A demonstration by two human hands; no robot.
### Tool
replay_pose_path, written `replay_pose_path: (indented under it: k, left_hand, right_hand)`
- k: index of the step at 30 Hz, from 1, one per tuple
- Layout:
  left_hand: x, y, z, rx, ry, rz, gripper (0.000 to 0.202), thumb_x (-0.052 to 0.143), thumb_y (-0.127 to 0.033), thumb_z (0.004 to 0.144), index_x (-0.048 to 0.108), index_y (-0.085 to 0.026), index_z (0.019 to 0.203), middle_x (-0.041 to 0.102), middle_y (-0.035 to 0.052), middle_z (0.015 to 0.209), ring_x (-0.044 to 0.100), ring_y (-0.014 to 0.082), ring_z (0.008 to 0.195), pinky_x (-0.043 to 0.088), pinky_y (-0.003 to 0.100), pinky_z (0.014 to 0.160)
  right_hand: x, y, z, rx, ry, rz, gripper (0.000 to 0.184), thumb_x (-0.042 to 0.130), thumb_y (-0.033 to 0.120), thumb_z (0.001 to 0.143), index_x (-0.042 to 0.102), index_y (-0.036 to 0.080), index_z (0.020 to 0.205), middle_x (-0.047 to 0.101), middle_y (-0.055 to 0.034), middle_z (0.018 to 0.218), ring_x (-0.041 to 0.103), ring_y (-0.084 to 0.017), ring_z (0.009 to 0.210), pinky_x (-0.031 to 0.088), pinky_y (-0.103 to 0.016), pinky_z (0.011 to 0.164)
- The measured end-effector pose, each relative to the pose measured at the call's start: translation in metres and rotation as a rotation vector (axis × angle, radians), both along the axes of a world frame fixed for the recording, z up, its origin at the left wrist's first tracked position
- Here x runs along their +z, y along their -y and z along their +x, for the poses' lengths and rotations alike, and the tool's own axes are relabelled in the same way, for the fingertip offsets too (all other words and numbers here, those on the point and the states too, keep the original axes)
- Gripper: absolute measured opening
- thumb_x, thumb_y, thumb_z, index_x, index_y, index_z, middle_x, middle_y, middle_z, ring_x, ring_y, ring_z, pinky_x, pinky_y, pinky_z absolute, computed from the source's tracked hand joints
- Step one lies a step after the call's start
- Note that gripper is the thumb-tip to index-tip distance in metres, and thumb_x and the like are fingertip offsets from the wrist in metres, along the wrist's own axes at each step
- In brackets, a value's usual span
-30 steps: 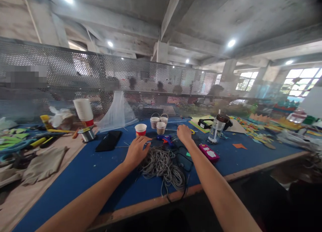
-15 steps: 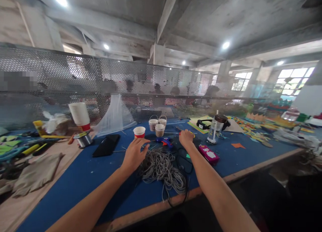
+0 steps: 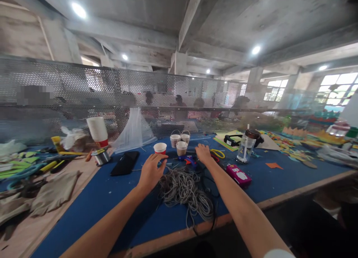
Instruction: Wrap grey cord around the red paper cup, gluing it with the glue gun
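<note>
My left hand (image 3: 152, 169) is beside a red-and-white paper cup (image 3: 160, 149), its fingertips near the base. Thumb and fingers are bent but apart, with nothing I can make out between them. My right hand (image 3: 203, 153) hovers low, palm down, fingers slightly bent and apart. Scissors with a yellow handle (image 3: 217, 153) lie just right of it. To its left is a blue glue gun (image 3: 184, 159) with an orange-red part. Small buckets (image 3: 181, 149) stand behind, two with handles raised. A tangle of grey cord (image 3: 184, 192) spreads between my forearms.
A black phone (image 3: 125, 163), wire spool (image 3: 101, 156) and stacked paper cups (image 3: 97, 131) are at left. A magenta box (image 3: 238, 174) and clear bottle (image 3: 246, 148) stand right. Gloves (image 3: 54, 192) lie far left. A perforated metal screen (image 3: 162, 84) runs behind the table.
My right hand has moved left off the scissors, whose yellow handle now shows more. My left hand stays by the cup. The whole view has shifted slightly.
</note>
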State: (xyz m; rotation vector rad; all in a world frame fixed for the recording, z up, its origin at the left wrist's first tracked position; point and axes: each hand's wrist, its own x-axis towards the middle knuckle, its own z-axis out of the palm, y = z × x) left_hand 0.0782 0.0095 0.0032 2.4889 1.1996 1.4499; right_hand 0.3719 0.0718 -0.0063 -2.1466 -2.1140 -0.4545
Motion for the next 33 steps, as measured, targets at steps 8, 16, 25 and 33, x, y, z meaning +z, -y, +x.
replay_pose_path:
  k: [8,16,25,33]
  left_hand:
    - [-0.001,0.000,0.001,-0.012,-0.003,-0.020,0.019,0.053,-0.022,0.092,0.070,-0.024,0.102,0.074,0.0068,0.106,0.064,0.0251,0.103,0.050,0.040,0.095]
    - [-0.003,-0.001,0.002,-0.011,-0.011,-0.045,0.019,0.054,-0.024,0.092,0.071,-0.024,0.101,0.074,0.0064,0.105,0.064,0.0248,0.103,0.051,0.039,0.093]
    - [-0.004,-0.001,0.002,-0.007,-0.018,-0.083,0.019,0.056,-0.022,0.090,0.071,-0.024,0.101,0.075,0.0064,0.107,0.065,0.0248,0.106,0.049,0.038,0.097]
    - [-0.008,-0.006,0.001,0.034,-0.049,-0.146,0.021,0.057,-0.022,0.089,0.071,-0.023,0.105,0.074,0.0075,0.112,0.064,0.0266,0.109,0.048,0.040,0.098]
  right_hand:
    - [0.004,0.001,0.002,0.006,-0.015,-0.047,0.034,0.039,0.013,0.101,0.062,0.018,0.125,0.060,-0.0177,0.127,0.058,-0.025,0.116,0.037,-0.040,0.098]
    - [0.012,0.008,0.014,0.053,-0.077,-0.107,0.022,0.048,0.021,0.101,0.065,0.021,0.114,0.063,-0.0114,0.123,0.064,-0.021,0.109,0.040,-0.031,0.090]
    - [0.022,0.012,0.013,0.145,-0.219,-0.041,0.018,0.053,0.020,0.097,0.066,0.023,0.109,0.072,-0.0049,0.110,0.064,-0.018,0.103,0.039,-0.025,0.084]
    - [0.018,0.008,-0.002,0.186,-0.351,0.184,0.018,0.049,0.020,0.099,0.064,0.019,0.110,0.070,-0.0090,0.112,0.058,-0.023,0.112,0.038,-0.032,0.095]
